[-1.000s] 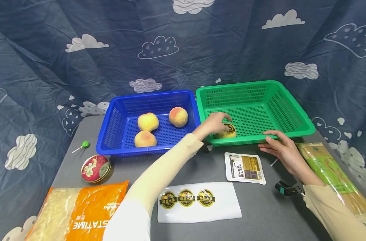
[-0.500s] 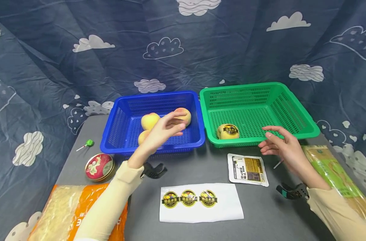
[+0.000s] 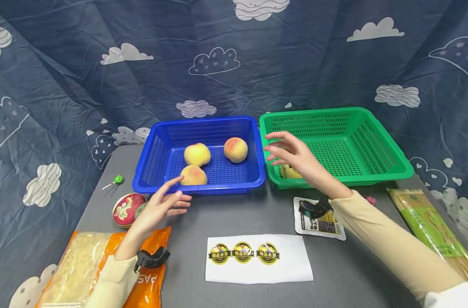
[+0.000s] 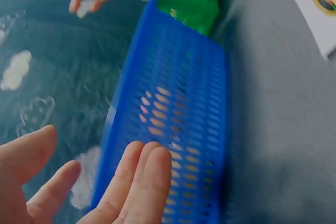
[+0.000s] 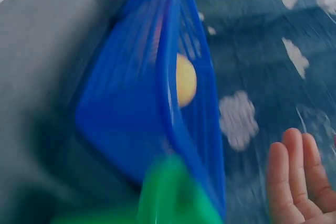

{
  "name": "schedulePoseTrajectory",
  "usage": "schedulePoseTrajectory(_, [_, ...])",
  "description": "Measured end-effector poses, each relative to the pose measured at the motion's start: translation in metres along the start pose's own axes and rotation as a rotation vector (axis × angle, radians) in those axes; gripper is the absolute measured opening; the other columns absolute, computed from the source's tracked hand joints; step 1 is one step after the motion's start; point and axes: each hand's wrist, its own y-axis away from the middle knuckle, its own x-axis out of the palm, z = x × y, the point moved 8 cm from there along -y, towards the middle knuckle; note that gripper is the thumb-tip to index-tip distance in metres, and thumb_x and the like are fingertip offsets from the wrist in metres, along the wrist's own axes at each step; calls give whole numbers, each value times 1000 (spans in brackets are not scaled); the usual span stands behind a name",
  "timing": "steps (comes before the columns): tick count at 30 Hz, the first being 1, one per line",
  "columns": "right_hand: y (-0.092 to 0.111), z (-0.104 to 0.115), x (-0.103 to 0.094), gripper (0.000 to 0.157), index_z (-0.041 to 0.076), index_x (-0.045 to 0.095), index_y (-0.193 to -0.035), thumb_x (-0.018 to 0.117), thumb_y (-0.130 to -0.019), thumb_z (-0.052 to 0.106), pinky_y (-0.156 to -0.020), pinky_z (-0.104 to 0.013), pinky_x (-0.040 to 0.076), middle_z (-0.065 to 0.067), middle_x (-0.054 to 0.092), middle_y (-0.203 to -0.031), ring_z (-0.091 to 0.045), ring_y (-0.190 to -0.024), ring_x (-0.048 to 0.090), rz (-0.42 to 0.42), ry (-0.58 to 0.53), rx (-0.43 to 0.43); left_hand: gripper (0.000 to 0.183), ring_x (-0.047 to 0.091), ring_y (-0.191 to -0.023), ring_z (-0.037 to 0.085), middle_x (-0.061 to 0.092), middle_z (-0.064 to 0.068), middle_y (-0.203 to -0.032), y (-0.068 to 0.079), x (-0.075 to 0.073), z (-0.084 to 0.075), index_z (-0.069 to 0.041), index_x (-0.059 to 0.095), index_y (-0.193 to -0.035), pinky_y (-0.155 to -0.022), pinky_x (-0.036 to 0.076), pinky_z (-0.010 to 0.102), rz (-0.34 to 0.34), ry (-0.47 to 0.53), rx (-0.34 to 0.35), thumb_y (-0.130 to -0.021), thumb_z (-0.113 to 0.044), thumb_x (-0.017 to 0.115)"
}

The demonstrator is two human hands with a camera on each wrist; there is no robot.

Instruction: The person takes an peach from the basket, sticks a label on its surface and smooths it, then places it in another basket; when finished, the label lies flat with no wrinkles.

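Observation:
In the head view, my left hand (image 3: 162, 207) is at the front left of the blue basket (image 3: 234, 188), fingers extended and holding nothing. Its forefinger overlaps the rim beside the front peach (image 3: 194, 176). Two more peaches, one at the middle (image 3: 197, 154) and one at the right (image 3: 235, 149), lie in that basket. Over the left side of the green basket (image 3: 405, 171) hovers my right hand (image 3: 295, 156), fingers loosely bent with nothing in them. Below it, the stickered peach (image 3: 289, 172) in the green basket is partly hidden.
A white sheet (image 3: 291, 271) with three round fruit stickers lies in front. A white pouch (image 3: 322, 231) sits under the right wrist. Around the sides are a red tin (image 3: 126, 207), a green lollipop (image 3: 119, 179), an orange pasta bag (image 3: 153, 282) and a noodle pack (image 3: 430, 222).
My left hand left the green basket's peach, passed over the blue basket and came down to its front left. My right hand let go of the green rim and moved left.

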Motion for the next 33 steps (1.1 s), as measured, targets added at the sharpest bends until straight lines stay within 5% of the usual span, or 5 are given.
schedulePoseTrajectory(6, [-43, -18, 71, 41, 12, 43, -129, 55, -90, 22, -82, -44, 46, -14, 48, -122, -27, -100, 54, 140, -23, 63, 53, 55, -101, 36, 46, 33, -119, -7, -19, 19, -21, 21, -142, -83, 46, 41, -100, 70, -54, -95, -29, 44])
schedulePoseTrajectory(15, [-80, -54, 151, 42, 19, 43, -130, 55, -90, 23, -89, -51, 38, -14, 38, -134, -25, -123, 34, 307, 54, 193, 54, 48, -106, 46, 45, 33, -116, -14, -24, 25, -16, 24, -141, -81, 46, 43, -162, 96, -24, -94, -28, 47])
schedulePoseTrajectory(18, [-87, -64, 166, 44, 18, 42, -132, 54, -90, 18, -91, -55, 34, -14, 35, -136, -28, -125, 29, 348, 60, 253, 52, 46, -107, 48, 45, 32, -115, -14, -24, 25, -17, 26, -141, -81, 47, 43, -164, 106, -18, -94, -27, 47])
schedulePoseTrajectory(23, [-94, -75, 184, 43, 15, 45, -131, 54, -89, 12, -95, -39, 35, -9, 39, -135, -24, -119, 37, 379, 130, 317, 53, 47, -106, 46, 45, 31, -113, -14, -25, 26, -15, 26, -140, -80, 47, 41, -173, 100, -25, -94, -28, 48])
schedulePoseTrajectory(33, [-99, -82, 196, 46, 10, 49, -125, 64, -81, 7, -90, -26, 34, -9, 51, -122, -18, -103, 46, 389, 325, 299, 47, 47, -107, 46, 44, 29, -109, -15, -27, 28, -16, 31, -138, -82, 45, 45, -195, 93, -34, -95, -24, 46])
